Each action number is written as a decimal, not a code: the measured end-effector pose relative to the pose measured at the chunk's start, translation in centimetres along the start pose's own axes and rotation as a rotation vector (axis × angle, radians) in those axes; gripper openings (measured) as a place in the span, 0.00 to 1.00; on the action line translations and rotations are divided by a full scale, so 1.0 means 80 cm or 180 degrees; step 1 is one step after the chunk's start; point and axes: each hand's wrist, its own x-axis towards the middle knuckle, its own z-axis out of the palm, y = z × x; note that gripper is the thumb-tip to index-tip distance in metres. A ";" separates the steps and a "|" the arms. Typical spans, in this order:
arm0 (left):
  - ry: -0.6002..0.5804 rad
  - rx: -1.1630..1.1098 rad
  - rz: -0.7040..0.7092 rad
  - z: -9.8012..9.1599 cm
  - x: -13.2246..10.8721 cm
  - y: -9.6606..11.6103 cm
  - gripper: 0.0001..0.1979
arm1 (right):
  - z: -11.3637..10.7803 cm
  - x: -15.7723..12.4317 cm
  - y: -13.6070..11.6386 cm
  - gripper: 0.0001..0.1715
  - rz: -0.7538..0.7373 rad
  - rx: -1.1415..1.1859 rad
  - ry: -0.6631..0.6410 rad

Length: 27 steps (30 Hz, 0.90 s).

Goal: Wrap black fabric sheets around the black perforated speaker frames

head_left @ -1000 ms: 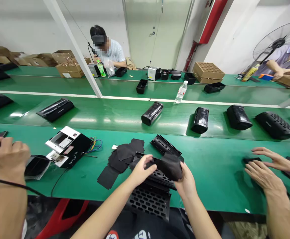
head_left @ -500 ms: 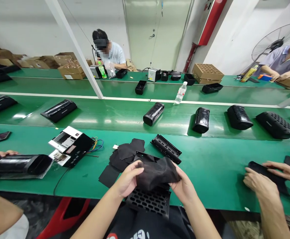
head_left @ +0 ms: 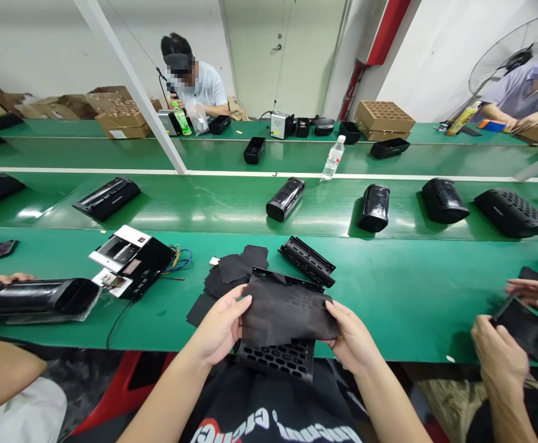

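A thin black mesh cloth sheet (head_left: 287, 314) is stretched between my two hands, its left end pinched by my left hand (head_left: 225, 323) and its right end by my right hand (head_left: 349, 335). Below the cloth, a black perforated plastic panel (head_left: 276, 362) with rows of oblong holes shows at the table's front edge; the cloth covers its upper part. Just beyond the cloth, the rim of a black plastic part (head_left: 292, 279) sticks out. A pile of black cloth pieces (head_left: 234, 274) lies left of it, and a slotted black plastic part (head_left: 306, 261) lies behind to the right.
A white-and-black device (head_left: 133, 261) with wires stands on the green table at left. Neighbouring hands hold a black housing (head_left: 38, 299) at left and a black panel (head_left: 527, 326) at right. Black housings (head_left: 374, 208) sit on the belt, near a water bottle (head_left: 333, 159).
The crumpled cloth is now spread out nearly flat between my hands. At right, the neighbour's panel has been lifted and tilted. The camera view has shifted slightly.
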 end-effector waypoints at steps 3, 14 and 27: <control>0.0034 0.0552 0.0245 -0.010 0.000 0.002 0.12 | -0.009 0.001 -0.002 0.14 -0.0408 -0.0498 -0.0191; -0.0346 0.4177 0.0819 -0.084 -0.012 -0.067 0.16 | -0.080 -0.010 0.100 0.24 -0.2488 -0.4213 -0.0103; -0.0154 0.3688 0.0467 -0.095 0.006 -0.091 0.08 | -0.086 -0.009 0.148 0.18 -0.1711 -0.3099 0.1444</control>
